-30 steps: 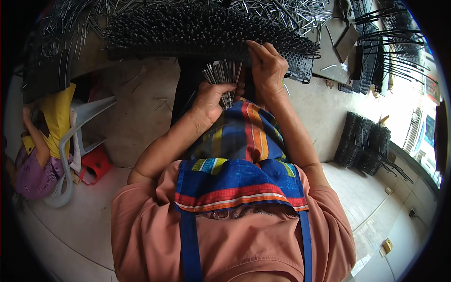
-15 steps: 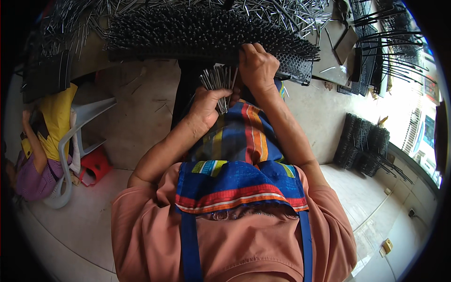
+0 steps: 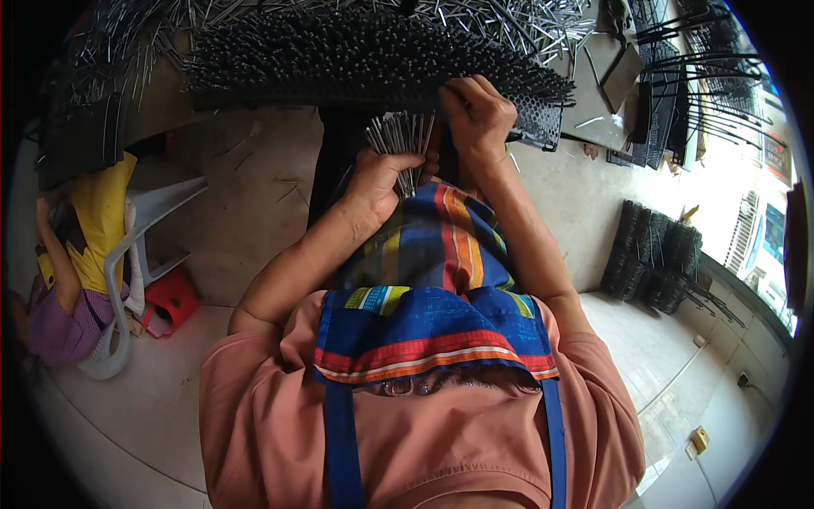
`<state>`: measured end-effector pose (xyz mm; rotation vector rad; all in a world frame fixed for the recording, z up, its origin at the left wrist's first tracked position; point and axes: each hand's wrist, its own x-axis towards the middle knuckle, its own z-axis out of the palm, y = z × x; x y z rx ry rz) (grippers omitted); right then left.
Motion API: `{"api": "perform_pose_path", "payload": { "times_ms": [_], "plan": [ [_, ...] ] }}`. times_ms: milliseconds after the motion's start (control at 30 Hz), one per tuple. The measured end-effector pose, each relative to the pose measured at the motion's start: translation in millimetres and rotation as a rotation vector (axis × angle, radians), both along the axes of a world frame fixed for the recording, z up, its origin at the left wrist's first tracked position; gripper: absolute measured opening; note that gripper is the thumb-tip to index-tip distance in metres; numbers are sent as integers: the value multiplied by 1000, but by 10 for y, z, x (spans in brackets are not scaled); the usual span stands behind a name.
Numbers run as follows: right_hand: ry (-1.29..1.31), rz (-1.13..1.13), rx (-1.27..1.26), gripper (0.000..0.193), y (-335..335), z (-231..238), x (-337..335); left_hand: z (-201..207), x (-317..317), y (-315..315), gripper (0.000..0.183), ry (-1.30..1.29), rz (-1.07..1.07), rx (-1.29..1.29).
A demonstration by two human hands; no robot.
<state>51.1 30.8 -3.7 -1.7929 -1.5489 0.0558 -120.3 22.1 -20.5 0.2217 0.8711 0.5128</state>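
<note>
My left hand (image 3: 373, 185) is closed around a fanned bundle of thin metal rods (image 3: 398, 131), thumb across the front, just below the near edge of a black perforated rack (image 3: 538, 123). Dark rods (image 3: 365, 55) stand densely upright in the rack's holes, and its right end shows bare perforations. At the rack's near edge, right of the bundle, my right hand (image 3: 482, 119) is closed with fingers curled to the thumb. Whatever it pinches, if anything, is too small or hidden to make out.
Loose metal rods (image 3: 543, 21) lie heaped behind the rack. Black wire racks (image 3: 653, 254) stand on the floor at right. At left, a person in purple (image 3: 72, 327) sits by a grey plastic chair (image 3: 119, 280) and a red container (image 3: 174, 299).
My right hand has shifted slightly right along the rack's near edge and its fingers have curled differently. My left hand still grips the bundle, nearly in place.
</note>
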Motion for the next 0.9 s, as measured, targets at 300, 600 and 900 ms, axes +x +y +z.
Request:
{"api": "perform_pose_path", "payload": {
  "times_ms": [300,600,900],
  "plan": [
    [910,11,-589,13,-279,118,93,88,137,19,25,9,-67,20],
    [1064,-160,-55,2,-247,212,141,66,51,-75,22,174,-75,-8],
    [650,-17,215,11,-87,148,202,3,-2,-231,25,111,-168,94]
  ]
}}
